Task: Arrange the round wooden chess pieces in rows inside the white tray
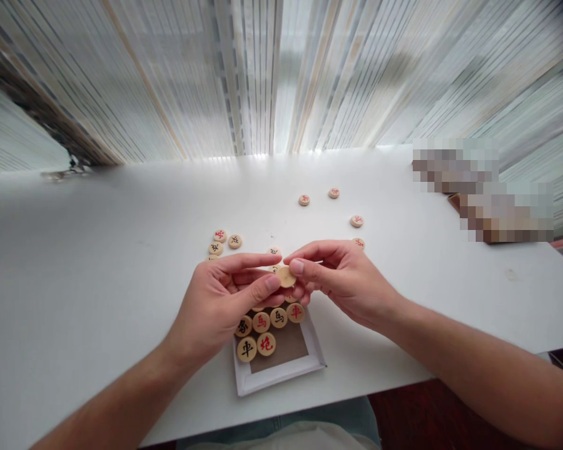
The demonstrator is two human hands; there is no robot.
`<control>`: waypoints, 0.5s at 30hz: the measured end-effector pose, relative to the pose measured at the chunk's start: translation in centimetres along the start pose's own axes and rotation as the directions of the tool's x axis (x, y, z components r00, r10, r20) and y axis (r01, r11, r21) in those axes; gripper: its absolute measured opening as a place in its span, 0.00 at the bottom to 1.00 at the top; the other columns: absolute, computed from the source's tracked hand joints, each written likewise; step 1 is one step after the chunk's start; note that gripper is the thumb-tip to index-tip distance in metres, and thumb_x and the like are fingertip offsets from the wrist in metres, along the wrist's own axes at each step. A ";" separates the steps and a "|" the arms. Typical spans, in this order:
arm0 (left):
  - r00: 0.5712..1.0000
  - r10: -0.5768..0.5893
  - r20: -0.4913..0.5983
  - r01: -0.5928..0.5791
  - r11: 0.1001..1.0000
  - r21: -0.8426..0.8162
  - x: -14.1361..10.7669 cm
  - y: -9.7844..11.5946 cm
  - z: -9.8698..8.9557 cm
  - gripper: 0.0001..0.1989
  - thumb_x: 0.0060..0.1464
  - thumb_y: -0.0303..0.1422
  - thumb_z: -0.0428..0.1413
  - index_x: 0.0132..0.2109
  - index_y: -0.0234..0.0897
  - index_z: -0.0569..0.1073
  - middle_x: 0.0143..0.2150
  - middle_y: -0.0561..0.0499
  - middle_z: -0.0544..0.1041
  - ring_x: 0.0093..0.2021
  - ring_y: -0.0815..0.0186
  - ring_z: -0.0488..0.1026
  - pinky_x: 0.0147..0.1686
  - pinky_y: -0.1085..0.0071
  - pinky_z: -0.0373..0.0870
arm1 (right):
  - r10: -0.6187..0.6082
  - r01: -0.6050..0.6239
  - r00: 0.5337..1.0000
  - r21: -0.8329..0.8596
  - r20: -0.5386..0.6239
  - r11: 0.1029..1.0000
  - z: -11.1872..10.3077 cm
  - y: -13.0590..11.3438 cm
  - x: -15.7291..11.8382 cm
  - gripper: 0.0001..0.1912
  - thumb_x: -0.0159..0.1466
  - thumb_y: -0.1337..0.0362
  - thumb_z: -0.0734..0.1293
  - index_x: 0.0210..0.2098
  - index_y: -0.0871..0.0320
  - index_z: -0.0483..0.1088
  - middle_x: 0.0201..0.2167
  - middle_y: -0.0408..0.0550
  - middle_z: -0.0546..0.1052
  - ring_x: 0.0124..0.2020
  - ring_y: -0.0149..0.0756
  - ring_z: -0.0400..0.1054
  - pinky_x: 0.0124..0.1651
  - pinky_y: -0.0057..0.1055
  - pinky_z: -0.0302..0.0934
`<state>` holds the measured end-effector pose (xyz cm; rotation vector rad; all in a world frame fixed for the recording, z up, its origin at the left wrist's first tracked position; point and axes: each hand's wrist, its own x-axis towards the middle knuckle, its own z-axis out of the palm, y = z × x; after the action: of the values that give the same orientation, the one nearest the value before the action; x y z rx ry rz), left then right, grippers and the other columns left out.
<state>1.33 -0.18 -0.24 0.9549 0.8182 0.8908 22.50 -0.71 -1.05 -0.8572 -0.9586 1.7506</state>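
Note:
A round wooden Chinese chess piece (pixel 286 278), its plain side showing, is held above the box between my two hands. My right hand (pixel 344 278) pinches it with thumb and fingers. The thumb of my left hand (pixel 218 290) meets its left edge, with the fingers curled behind. Below is a shallow white box (pixel 288 376) with a brown bottom. Chess pieces with red and black characters lie in rows inside, among them a black one (pixel 246 349) and a red one (pixel 266 344) in the nearest row. My hands hide the box's far part.
Loose pieces lie on the white table (pixel 98 281): a small group with a red-marked piece (pixel 220 235) beyond my left hand, and several red-marked ones, including one piece (pixel 356 221), beyond my right. Striped curtains (pixel 263 75) hang behind; blurred-out objects (pixel 502 212) stand at the right.

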 end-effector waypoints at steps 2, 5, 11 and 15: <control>1.000 -0.009 -0.003 0.009 1.000 -0.007 0.0 -0.1 0.0 0.11 0.58 0.31 0.75 0.48 0.40 0.89 0.37 0.48 0.91 0.35 0.64 0.90 0.39 0.78 0.87 | 0.003 -0.003 1.000 0.005 0.010 1.000 0.1 0.0 0.1 0.11 0.60 0.60 0.85 0.40 0.57 0.89 0.27 0.47 0.85 0.26 0.29 0.80 0.30 0.21 0.77; 0.999 -0.030 -0.026 0.030 1.000 -0.005 0.0 -0.1 0.0 0.10 0.57 0.33 0.75 0.47 0.40 0.90 0.39 0.48 0.91 0.35 0.64 0.90 0.40 0.78 0.87 | 0.003 -0.003 1.000 0.005 0.010 1.000 0.1 0.1 0.1 0.13 0.58 0.61 0.86 0.41 0.57 0.89 0.27 0.47 0.85 0.26 0.30 0.80 0.29 0.22 0.78; 0.999 -0.031 -0.035 0.032 0.999 0.012 0.0 0.2 0.1 0.11 0.58 0.35 0.74 0.47 0.40 0.90 0.40 0.47 0.91 0.36 0.63 0.90 0.40 0.76 0.88 | 0.002 -0.002 1.000 -0.055 0.012 0.999 0.0 0.1 -0.2 0.18 0.58 0.62 0.86 0.47 0.55 0.88 0.29 0.48 0.87 0.29 0.32 0.82 0.33 0.23 0.79; 0.999 -0.028 -0.035 0.030 0.999 0.043 0.1 0.2 0.1 0.14 0.59 0.37 0.74 0.51 0.39 0.89 0.41 0.45 0.91 0.37 0.60 0.90 0.38 0.76 0.88 | -0.003 0.003 1.000 -0.050 0.011 0.999 0.1 0.0 -0.3 0.23 0.53 0.65 0.88 0.48 0.54 0.88 0.31 0.48 0.88 0.30 0.32 0.82 0.35 0.23 0.79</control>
<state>1.40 -0.04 -0.01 0.9659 0.8815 0.8690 22.48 -1.04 -0.93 -0.8788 -1.0142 1.7367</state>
